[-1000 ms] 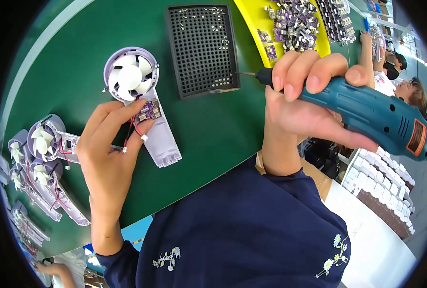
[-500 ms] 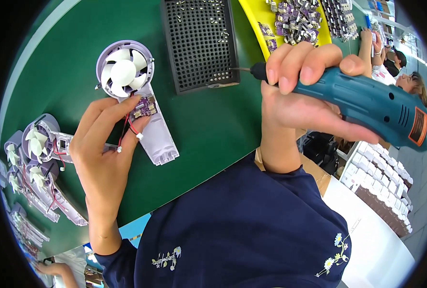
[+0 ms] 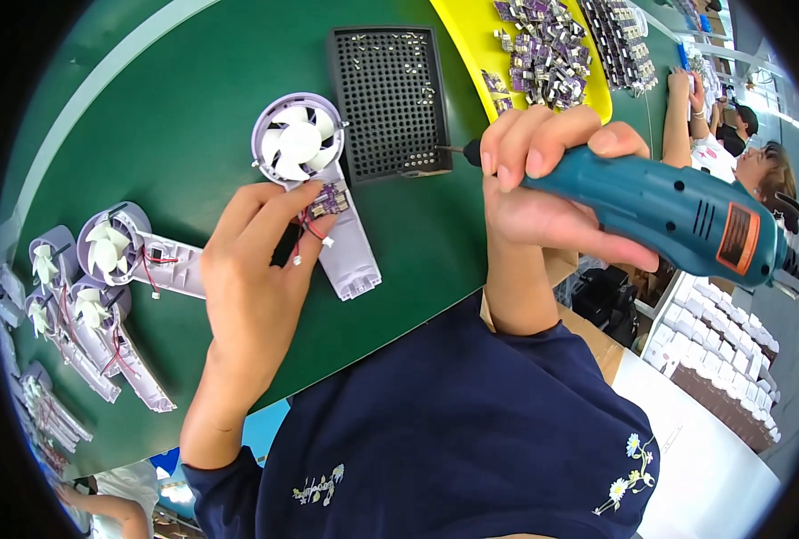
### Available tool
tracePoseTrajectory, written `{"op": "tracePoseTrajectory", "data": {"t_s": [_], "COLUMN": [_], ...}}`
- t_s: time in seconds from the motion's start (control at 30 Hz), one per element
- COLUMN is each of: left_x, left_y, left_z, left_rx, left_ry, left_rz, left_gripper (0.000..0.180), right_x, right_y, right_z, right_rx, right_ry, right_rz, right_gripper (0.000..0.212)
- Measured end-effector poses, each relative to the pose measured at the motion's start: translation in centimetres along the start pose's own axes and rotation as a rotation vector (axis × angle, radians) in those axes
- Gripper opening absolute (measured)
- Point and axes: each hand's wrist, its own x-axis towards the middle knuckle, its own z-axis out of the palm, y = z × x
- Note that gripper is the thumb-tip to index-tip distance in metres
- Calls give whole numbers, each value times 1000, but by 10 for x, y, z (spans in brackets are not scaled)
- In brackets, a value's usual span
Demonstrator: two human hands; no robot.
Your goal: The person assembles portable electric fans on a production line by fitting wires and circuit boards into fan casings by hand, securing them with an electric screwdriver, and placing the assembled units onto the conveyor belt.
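Observation:
My left hand (image 3: 260, 242) pinches a small purple circuit board (image 3: 329, 199) over the handle of a pale lilac fan housing (image 3: 353, 256). A white fan (image 3: 292, 148) sits in the housing's round end, and red and black wires with white plugs hang by my fingers. My right hand (image 3: 552, 184) is wrapped round a teal electric screwdriver (image 3: 651, 202), held nearly level. Its thin bit points left, with the tip at the lower right corner of a black perforated screw tray (image 3: 390, 117). Small silver screws stand in some of the tray's holes.
Several more fan housings (image 3: 107, 247) lie on the green table (image 3: 238, 54) at the left. Beyond the screwdriver, a yellow bin (image 3: 471, 54) holds many purple boards (image 3: 552, 54). Stacked white parts (image 3: 714, 359) stand at lower right. Other people sit at the far right and lower left.
The fan housing, with my left hand and the board, has come right, closer to the screw tray. The whole view has shifted somewhat. The screwdriver tip stays by the tray's corner.

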Motion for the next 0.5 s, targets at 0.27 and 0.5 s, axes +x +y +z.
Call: {"op": "tracePoseTrajectory", "data": {"t_s": [0.27, 0.5], "left_x": [-3, -1], "left_y": [-5, -7], "left_z": [3, 1], "left_rx": [-34, -75], "left_ry": [11, 25], "left_rz": [0, 36], "left_gripper": [28, 26], "right_x": [6, 2], "right_y": [-23, -31], "right_z": [11, 71], "right_rx": [-37, -12], "right_ry": [10, -148], "right_rz": [54, 95], "right_gripper": [99, 69]}}
